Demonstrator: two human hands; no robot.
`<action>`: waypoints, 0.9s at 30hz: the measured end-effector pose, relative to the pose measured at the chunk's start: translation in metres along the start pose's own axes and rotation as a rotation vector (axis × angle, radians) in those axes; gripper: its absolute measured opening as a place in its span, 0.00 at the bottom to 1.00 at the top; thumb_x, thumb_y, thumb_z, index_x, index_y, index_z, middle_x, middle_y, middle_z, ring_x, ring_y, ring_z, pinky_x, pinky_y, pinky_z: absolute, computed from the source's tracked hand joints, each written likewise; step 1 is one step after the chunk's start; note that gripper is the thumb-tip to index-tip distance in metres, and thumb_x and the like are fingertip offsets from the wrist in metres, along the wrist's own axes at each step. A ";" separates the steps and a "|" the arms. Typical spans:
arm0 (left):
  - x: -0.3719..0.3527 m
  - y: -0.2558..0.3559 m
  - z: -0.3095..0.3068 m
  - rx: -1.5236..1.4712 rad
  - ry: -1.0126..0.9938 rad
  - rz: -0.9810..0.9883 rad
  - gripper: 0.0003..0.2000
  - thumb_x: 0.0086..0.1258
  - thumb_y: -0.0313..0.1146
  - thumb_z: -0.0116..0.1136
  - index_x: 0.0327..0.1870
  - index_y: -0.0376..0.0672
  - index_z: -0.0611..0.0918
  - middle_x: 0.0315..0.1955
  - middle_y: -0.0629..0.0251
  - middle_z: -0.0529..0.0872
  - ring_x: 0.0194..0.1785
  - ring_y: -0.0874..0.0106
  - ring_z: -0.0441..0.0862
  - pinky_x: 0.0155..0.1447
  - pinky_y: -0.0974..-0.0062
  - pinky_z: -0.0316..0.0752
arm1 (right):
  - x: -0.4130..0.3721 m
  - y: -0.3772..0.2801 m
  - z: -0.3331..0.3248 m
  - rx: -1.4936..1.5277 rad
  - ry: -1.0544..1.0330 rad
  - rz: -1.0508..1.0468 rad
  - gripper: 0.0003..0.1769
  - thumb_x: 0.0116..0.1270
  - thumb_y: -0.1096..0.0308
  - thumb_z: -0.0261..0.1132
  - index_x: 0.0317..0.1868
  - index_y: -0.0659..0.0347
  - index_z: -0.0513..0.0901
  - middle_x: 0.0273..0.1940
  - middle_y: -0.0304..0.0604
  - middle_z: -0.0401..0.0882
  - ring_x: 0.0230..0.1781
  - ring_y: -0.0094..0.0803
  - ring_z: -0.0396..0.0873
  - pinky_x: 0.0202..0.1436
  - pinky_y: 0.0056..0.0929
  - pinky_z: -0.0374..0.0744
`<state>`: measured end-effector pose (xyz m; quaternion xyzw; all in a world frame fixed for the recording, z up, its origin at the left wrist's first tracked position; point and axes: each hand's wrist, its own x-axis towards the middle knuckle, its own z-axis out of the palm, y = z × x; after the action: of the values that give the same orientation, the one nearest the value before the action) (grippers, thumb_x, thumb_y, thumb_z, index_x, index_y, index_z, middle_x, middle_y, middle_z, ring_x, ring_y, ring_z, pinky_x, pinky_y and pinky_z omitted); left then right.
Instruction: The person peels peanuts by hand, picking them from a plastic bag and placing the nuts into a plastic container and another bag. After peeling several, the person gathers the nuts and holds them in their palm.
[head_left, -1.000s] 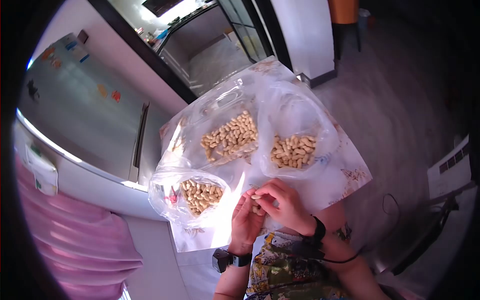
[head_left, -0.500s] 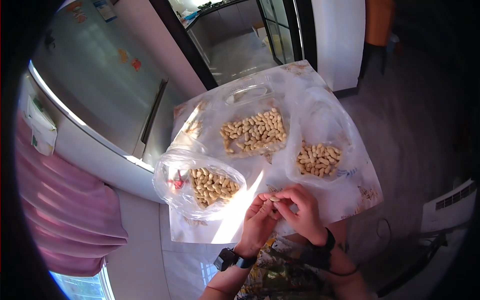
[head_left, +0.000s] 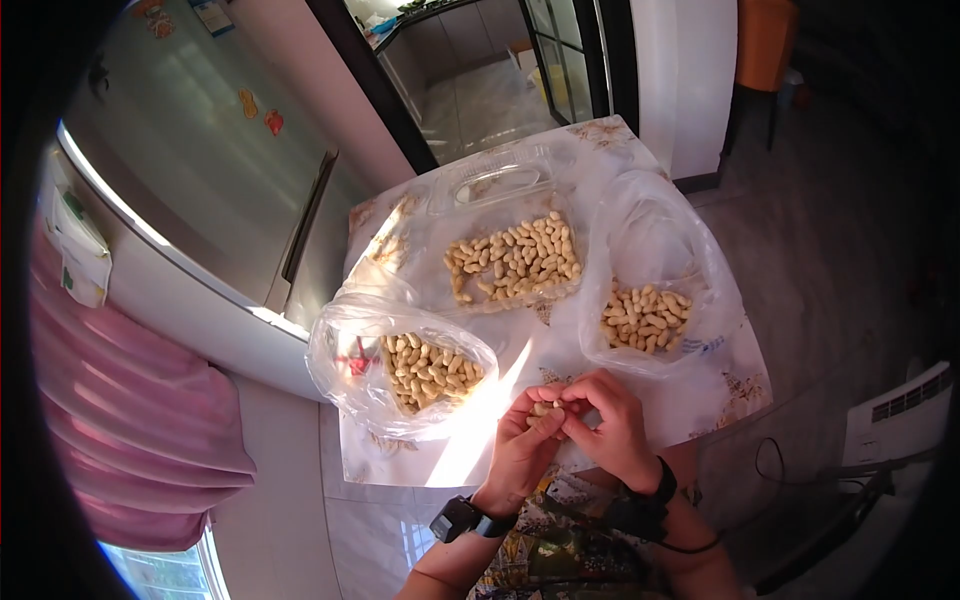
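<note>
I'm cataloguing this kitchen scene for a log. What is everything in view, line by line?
left bag: one, clear, tan peanuts inside, table's near left
middle bag: one, clear, peanuts inside, table's far side
right bag: one, clear, peanuts inside, table's right
tablecloth: one, white with brown print, on table
fridge: one, silver, left
curtain: one, pink, lower left
heater: one, white, lower right
watch: one, black, left wrist
wristband: one, black, right wrist
peanut: one, tan, pinched by both hands
left hand, right hand: table's near edge

No text is legible. The stickers on the fridge, the red print on the left bag and the blue print on the right bag are all too blurred.
</note>
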<state>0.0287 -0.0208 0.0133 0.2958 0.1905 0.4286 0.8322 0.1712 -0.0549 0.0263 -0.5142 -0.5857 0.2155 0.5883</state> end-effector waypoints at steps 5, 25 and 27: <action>0.000 0.001 0.000 0.002 0.005 -0.020 0.09 0.75 0.23 0.56 0.54 0.39 0.78 0.54 0.61 0.82 0.55 0.69 0.81 0.58 0.72 0.77 | 0.000 0.002 0.000 0.002 0.000 -0.006 0.11 0.57 0.79 0.71 0.41 0.63 0.81 0.37 0.43 0.79 0.33 0.36 0.83 0.37 0.31 0.81; 0.003 0.004 -0.001 -0.048 -0.040 -0.031 0.08 0.80 0.28 0.50 0.54 0.40 0.77 0.54 0.60 0.82 0.55 0.70 0.81 0.57 0.73 0.76 | 0.000 0.001 0.000 0.004 0.003 -0.007 0.10 0.59 0.78 0.71 0.42 0.63 0.82 0.38 0.43 0.79 0.33 0.34 0.83 0.36 0.29 0.82; 0.002 0.003 -0.003 -0.063 -0.043 -0.025 0.08 0.80 0.28 0.49 0.54 0.41 0.77 0.55 0.60 0.81 0.57 0.68 0.81 0.58 0.71 0.76 | 0.000 0.001 0.000 0.008 0.004 -0.003 0.10 0.59 0.78 0.71 0.42 0.63 0.82 0.38 0.43 0.80 0.33 0.35 0.83 0.36 0.29 0.82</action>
<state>0.0264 -0.0164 0.0126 0.2763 0.1626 0.4176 0.8502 0.1716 -0.0541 0.0255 -0.5116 -0.5843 0.2160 0.5918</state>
